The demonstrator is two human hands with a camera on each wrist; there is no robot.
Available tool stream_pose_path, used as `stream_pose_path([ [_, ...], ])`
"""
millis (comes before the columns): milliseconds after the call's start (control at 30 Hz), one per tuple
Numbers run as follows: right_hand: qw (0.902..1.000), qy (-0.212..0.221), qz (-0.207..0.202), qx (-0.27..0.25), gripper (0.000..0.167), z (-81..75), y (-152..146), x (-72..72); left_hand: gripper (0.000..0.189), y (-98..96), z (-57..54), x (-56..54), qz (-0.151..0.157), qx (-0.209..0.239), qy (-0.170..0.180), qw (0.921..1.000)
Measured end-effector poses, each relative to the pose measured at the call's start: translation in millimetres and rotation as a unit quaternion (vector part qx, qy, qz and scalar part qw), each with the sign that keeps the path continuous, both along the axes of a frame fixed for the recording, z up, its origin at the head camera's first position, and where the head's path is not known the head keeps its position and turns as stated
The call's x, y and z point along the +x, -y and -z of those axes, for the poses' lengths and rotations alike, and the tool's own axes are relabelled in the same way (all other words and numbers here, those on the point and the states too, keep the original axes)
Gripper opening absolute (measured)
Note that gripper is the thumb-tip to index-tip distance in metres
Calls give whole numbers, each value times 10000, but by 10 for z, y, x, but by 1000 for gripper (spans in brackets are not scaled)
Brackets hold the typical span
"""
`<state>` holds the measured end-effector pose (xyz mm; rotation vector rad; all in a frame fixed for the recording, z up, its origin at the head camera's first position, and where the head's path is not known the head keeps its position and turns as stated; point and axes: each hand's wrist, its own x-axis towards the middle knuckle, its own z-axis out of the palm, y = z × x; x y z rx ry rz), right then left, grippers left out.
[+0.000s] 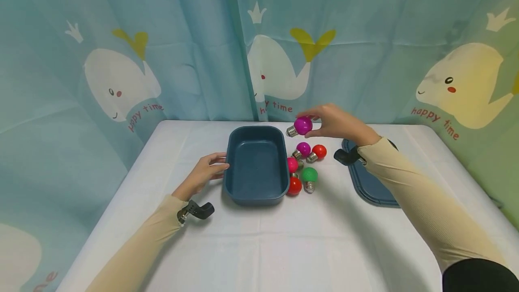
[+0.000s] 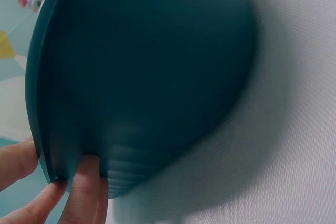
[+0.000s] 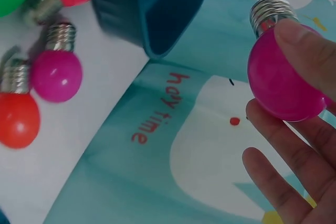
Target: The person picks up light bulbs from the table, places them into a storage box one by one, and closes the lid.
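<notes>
In the head view my right hand holds a magenta light bulb between thumb and fingers, above the table's back. The bulb's silver screw base points left, toward the dark blue box. In the right wrist view the thumb lies by the base of this bulb, with fingertips under its globe. My left hand touches the left side of the box. Up close in the left wrist view, its fingers lie straight against the outer wall and rim of the box.
Right of the box lie several bulbs: another magenta one, a pink one, a green one, and red ones. A dark blue lid lies under the right forearm. A whale-print curtain hangs behind the white table.
</notes>
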<state>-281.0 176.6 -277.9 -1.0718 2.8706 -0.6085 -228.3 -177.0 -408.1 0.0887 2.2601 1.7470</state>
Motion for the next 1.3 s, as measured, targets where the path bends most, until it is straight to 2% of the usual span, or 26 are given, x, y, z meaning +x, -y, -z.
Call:
stream_pose_path([
  [233, 9997, -40, -223, -87, 52, 53, 226, -135, 52, -10, -5, 19, 10, 41, 12, 10000],
  [533, 9985, 302, -360, -263, 46, 137, 549, -299, 53, -14, 3, 19, -66, -1, 32, 10000],
  [867, 9985, 409, -355, -66, 50, 303, 866, -405, 52, -8, 20, 9, -97, -43, 8, 9999],
  [1300, 9954, 714, -609, -191, 48, 527, 1134, -506, 51, -12, 11, 8, -77, 30, -12, 10000],
])
